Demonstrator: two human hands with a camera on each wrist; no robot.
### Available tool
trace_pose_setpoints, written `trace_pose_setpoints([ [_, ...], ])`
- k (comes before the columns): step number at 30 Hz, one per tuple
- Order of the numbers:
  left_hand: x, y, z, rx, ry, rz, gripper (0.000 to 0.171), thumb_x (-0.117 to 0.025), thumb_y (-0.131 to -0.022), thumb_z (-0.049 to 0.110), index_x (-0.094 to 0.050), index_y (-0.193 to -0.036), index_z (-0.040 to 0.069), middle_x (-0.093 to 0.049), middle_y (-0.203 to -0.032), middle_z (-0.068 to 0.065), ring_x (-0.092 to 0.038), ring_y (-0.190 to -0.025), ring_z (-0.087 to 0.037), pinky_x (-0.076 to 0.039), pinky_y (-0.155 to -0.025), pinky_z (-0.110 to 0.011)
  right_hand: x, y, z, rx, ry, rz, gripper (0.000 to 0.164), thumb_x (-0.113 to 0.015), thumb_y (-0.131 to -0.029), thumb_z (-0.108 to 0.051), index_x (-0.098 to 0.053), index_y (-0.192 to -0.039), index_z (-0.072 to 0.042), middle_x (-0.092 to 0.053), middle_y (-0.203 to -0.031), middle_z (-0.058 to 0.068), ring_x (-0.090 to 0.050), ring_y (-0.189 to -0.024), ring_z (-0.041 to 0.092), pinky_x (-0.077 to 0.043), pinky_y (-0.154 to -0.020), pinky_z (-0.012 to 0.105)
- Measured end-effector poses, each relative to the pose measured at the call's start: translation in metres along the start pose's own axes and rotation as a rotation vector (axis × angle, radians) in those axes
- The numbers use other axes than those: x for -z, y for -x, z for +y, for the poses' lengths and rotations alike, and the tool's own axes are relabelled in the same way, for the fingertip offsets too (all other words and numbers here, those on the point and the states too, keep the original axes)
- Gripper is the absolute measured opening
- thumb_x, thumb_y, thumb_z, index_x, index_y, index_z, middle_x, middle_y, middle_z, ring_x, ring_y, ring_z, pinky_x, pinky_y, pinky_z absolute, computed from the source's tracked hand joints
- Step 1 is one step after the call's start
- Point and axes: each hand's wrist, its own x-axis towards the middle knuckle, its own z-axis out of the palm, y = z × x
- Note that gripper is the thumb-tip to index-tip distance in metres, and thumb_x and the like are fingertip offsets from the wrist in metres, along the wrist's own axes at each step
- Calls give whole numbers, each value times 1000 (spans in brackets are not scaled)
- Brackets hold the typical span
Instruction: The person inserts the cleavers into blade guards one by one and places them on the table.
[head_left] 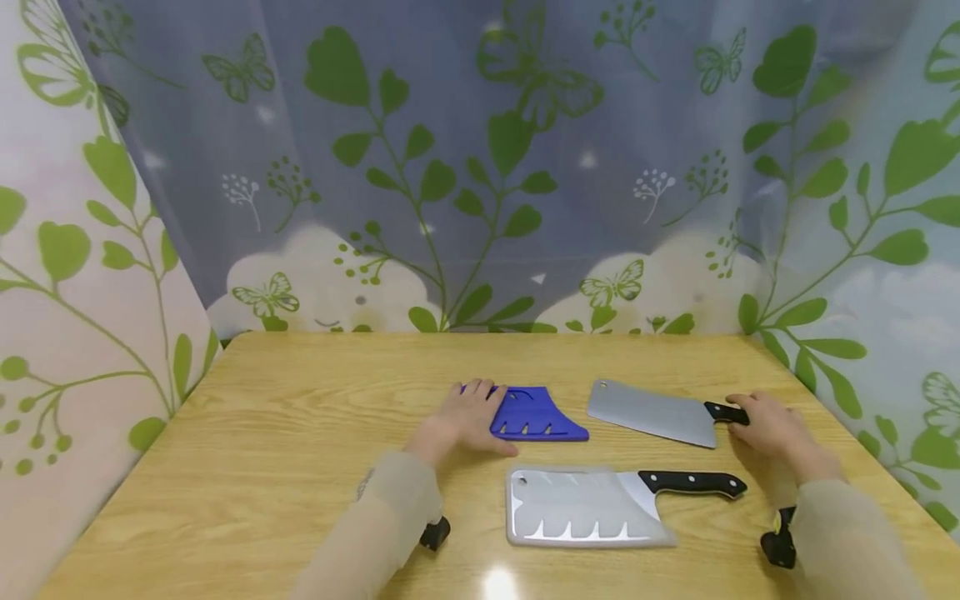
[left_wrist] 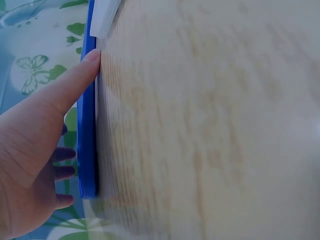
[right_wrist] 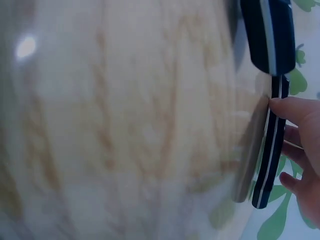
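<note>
My left hand [head_left: 468, 417] spans a blue blade guard [head_left: 536, 417] on the table. Its thumb lies at the near edge and its fingers reach over the far edge; the palm hides the guard's left part. At the right, my right hand [head_left: 772, 429] grips the black handle [right_wrist: 270, 150] of a bare cleaver [head_left: 652, 412], thumb on the near side, fingers behind. That cleaver's wide blade points left toward the guard. Nearer me lies a second cleaver [head_left: 693, 482], its blade inside a translucent white blade guard [head_left: 577, 508], its black handle pointing right. Neither hand touches it.
The wood-grain table [head_left: 300, 467] carries these things. A patterned curtain [head_left: 465, 167] with green leaves and butterflies hangs behind the table's far edge and along both sides. Wrist-camera mounts [head_left: 780, 537] sit under the sleeves.
</note>
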Motion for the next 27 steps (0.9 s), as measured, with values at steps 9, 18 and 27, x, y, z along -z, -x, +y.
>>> trace_pose_setpoints([
  [9, 3, -6, 0, 9, 19, -30, 105, -56, -70, 73, -24, -147, 10, -29, -147, -13, -25, -134, -31, -19, -108, -49, -4, 4, 5, 60, -26, 34, 32, -64, -82, -11, -59, -108, 7, -54, -93, 26, -55, -85, 43, -44, -72, 56],
  [18, 6, -9, 0, 6, 34, -60, 101, -56, -73, 70, -22, -148, 12, -28, -148, -12, -24, -135, -31, -22, -107, -48, -2, 13, 5, 176, -121, 93, 27, -64, -82, -5, -59, -102, 12, -59, -94, 27, -55, -90, 45, -43, -78, 56],
  [27, 8, -6, 0, -23, 61, -36, 99, -61, -73, 65, -25, -147, 10, -36, -142, -16, -33, -130, -33, -28, -105, -46, 4, 19, -4, 193, -170, 108, 24, -66, -83, -8, -61, -99, 10, -62, -92, 20, -58, -87, 39, -45, -76, 53],
])
